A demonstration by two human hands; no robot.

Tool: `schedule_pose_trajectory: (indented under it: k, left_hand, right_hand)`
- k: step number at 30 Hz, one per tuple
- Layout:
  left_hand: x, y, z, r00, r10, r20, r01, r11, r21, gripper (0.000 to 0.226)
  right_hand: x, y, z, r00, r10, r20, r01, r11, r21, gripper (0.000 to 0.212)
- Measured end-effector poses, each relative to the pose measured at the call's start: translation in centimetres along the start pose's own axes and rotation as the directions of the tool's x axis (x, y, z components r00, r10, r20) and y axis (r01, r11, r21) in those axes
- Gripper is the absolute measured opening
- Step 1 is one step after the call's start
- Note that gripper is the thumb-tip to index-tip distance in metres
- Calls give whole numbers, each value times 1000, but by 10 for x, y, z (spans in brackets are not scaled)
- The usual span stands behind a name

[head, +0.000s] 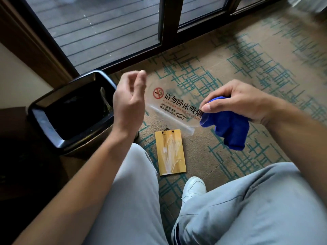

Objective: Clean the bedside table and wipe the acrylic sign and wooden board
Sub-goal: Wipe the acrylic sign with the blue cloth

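I hold a clear acrylic sign (169,101) with a red no-smoking symbol and black lettering above the carpet. My left hand (127,103) is at its left end, fingers curled on the upper corner; the hand is motion-blurred. At the sign's right end, my right hand (238,101) grips a bunched blue cloth (230,128), pinching it against the sign with the thumb. The wooden board (170,152), yellow with a pale picture and two dark pins at its top, lies flat on the carpet below the sign, between my knees.
A black waste bin (46,124) stands open on the left, close to my left forearm. A dark bedside table (12,138) sits at the far left edge. Dark-framed glass doors (106,32) run along the back. My white shoe (193,187) rests on the patterned carpet (247,68).
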State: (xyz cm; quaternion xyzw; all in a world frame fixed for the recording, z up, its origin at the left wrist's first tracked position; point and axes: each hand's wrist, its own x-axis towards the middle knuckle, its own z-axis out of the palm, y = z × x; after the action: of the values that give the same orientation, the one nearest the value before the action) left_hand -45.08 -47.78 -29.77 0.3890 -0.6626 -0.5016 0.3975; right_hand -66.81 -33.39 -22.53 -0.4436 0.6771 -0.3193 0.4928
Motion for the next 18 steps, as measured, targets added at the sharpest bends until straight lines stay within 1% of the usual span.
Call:
schedule_pose_trajectory:
  k: [1, 2, 4, 5, 6, 7, 8, 9, 10, 11, 12, 14, 15, 18]
  left_hand:
    - [-7, -3, 0, 994, -105, -7, 105, 994, -17, 35]
    - [-16, -4, 2, 978, -203, 54, 205, 978, -39, 43]
    - [-29, -1, 11, 914, -336, 229, 372, 919, -134, 58]
    - [-32, 3, 18, 881, -378, 286, 439, 878, -190, 62]
    - [-33, 9, 26, 857, -408, 315, 491, 833, -255, 63]
    - [-34, 14, 34, 847, -430, 313, 520, 793, -317, 61]
    - [-34, 18, 41, 851, -445, 279, 522, 774, -359, 60]
    - [-34, 20, 47, 864, -451, 225, 504, 775, -381, 60]
    - [-35, 20, 50, 878, -445, 175, 476, 782, -401, 61]
    - [-35, 21, 51, 890, -428, 158, 452, 784, -425, 63]
    - [-35, 21, 50, 900, -399, 177, 434, 783, -445, 65]
    - [-37, 19, 44, 908, -299, 293, 408, 788, -461, 67]
    - [-38, 18, 41, 898, -248, 363, 406, 785, -468, 68]
    - [-41, 17, 36, 822, -168, 544, 482, 715, -506, 74]
  right_hand:
    - [-2, 1, -2, 999, 16, -32, -15, 999, 32, 29]
    - [-3, 0, -3, 997, 33, -69, -30, 998, 53, 27]
    - [-5, -3, 1, 989, 44, -139, -40, 999, 34, 17]
    - [-6, -5, 6, 985, 34, -170, -32, 999, 11, 12]
    - [-8, -6, 14, 978, 9, -207, -10, 1000, -6, 7]
    - [-11, -7, 25, 967, -35, -254, 28, 999, -31, 5]
    - [-14, -6, 37, 948, -100, -301, 78, 993, -85, 4]
    - [-19, -4, 48, 930, -171, -326, 124, 979, -160, 6]
    - [-23, -3, 57, 920, -225, -322, 153, 960, -235, 9]
    - [-28, -3, 64, 923, -253, -291, 170, 945, -281, 13]
    - [-31, -3, 65, 937, -248, -244, 176, 943, -283, 16]
    - [-34, -6, 56, 967, -195, -162, 163, 968, -189, 23]
    - [-34, -9, 47, 973, -177, -146, 159, 979, -129, 23]
    - [-30, -17, 23, 963, -167, -214, 181, 982, 49, 16]
